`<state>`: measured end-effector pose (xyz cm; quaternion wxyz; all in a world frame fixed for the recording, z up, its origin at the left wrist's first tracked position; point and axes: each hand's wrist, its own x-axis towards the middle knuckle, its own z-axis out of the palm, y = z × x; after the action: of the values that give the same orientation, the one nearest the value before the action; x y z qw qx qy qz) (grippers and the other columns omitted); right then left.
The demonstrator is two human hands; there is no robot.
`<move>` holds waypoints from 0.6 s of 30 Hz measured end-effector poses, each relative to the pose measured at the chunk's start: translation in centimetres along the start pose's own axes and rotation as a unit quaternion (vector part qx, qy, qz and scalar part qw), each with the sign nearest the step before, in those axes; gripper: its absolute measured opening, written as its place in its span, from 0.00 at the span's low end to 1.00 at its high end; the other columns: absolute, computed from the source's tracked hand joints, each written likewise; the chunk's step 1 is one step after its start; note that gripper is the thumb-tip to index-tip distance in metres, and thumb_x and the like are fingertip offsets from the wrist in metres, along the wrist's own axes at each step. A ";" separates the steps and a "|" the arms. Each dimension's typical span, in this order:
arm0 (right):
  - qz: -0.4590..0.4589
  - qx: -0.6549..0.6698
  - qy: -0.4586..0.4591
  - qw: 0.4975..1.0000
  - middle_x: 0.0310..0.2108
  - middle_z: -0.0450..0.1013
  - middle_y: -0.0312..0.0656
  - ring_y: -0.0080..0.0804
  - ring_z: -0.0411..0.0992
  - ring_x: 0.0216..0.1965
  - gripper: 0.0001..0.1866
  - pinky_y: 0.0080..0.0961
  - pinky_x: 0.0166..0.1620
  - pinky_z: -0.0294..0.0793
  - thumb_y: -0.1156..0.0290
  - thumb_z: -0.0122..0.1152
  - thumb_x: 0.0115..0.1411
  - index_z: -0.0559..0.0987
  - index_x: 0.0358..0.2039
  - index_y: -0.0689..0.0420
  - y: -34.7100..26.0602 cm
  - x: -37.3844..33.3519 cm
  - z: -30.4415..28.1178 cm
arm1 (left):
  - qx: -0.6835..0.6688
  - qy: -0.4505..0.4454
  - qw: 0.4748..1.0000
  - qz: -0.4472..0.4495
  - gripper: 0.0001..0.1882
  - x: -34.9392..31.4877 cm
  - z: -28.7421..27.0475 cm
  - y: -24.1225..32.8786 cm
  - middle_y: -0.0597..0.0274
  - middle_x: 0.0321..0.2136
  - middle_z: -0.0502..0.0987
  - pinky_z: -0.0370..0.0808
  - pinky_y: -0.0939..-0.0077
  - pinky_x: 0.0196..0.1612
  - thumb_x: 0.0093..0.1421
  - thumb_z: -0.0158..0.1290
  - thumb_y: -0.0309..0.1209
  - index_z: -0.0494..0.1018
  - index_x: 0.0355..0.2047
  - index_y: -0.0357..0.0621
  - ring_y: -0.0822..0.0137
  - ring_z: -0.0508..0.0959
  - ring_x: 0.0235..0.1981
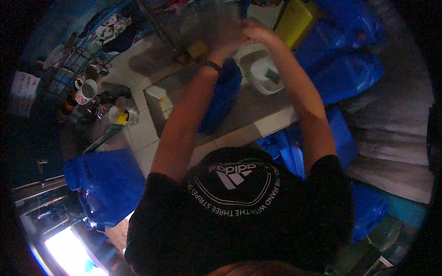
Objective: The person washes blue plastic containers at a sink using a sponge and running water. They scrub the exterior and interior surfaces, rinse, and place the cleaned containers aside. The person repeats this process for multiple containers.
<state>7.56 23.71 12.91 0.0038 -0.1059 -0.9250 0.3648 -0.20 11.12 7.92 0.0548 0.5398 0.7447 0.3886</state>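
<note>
Both my arms reach forward over a tiled basin [269,125]. My left hand [230,40] and my right hand [256,31] come together at its far side, touching or overlapping. Motion blur and dim light smear the fingers, so I cannot tell whether anything is between them. A dark band [212,66] circles my left wrist. Below my hands, between the forearms, stands a blue plastic container [226,94], partly hidden by my left arm. Beside my right forearm a white tub [263,86] holds a small dark green piece [272,75].
Blue jerrycans [347,76] and a yellow container [294,25] line the right side. Another blue jerrycan [108,181] stands at the left. Cups [85,91] and a clear jar [132,114] crowd the left ledge. A pale curtain-like sheet [391,138] hangs at the far right.
</note>
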 end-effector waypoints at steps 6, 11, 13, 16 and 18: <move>-0.178 -0.270 0.036 0.946 0.45 0.72 0.45 0.41 0.68 0.47 0.22 0.38 0.52 0.66 0.56 0.55 0.56 0.74 0.47 0.55 10.0 1.0 9.0 | 0.156 0.003 0.986 0.065 0.19 -0.5 3.3 -6.0 0.46 0.41 0.75 0.71 0.58 0.44 0.53 0.50 0.30 0.72 0.46 0.40 0.48 0.75 0.40; 0.036 -0.121 -0.049 0.991 0.54 0.67 0.45 0.42 0.63 0.57 0.32 0.40 0.58 0.62 0.41 0.50 0.56 0.71 0.54 0.49 5.3 3.5 18.0 | 0.082 0.028 0.996 -0.027 0.18 -10.3 -0.2 -9.1 0.41 0.44 0.73 0.70 0.55 0.47 0.57 0.46 0.30 0.70 0.47 0.39 0.44 0.73 0.44; 0.140 -0.165 0.014 0.976 0.56 0.65 0.45 0.44 0.62 0.58 0.38 0.41 0.59 0.61 0.34 0.50 0.51 0.70 0.54 0.49 1.3 2.3 18.0 | 0.093 -0.011 0.982 -0.164 0.19 -14.9 -1.3 -7.5 0.40 0.44 0.73 0.70 0.54 0.47 0.58 0.46 0.34 0.69 0.48 0.39 0.43 0.73 0.45; 0.225 -0.210 0.019 0.951 0.57 0.64 0.45 0.46 0.62 0.58 0.46 0.43 0.59 0.60 0.27 0.51 0.44 0.70 0.55 0.48 -3.2 -0.4 16.5 | 0.104 -0.062 0.947 -0.297 0.22 -20.7 -1.8 -3.7 0.41 0.41 0.74 0.71 0.52 0.46 0.58 0.50 0.39 0.67 0.49 0.40 0.43 0.74 0.43; 0.200 -0.222 0.009 0.954 0.57 0.65 0.45 0.47 0.62 0.58 0.49 0.45 0.59 0.59 0.25 0.52 0.41 0.68 0.56 0.48 -4.3 -1.4 15.7 | 0.157 -0.076 0.939 -0.297 0.24 -22.5 -2.2 -1.8 0.41 0.39 0.75 0.72 0.52 0.45 0.57 0.51 0.41 0.66 0.50 0.42 0.44 0.75 0.42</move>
<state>6.79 9.76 4.38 -0.0844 -0.2898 -0.9427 0.1423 6.57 -9.26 0.69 0.1386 0.3238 0.9164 0.1902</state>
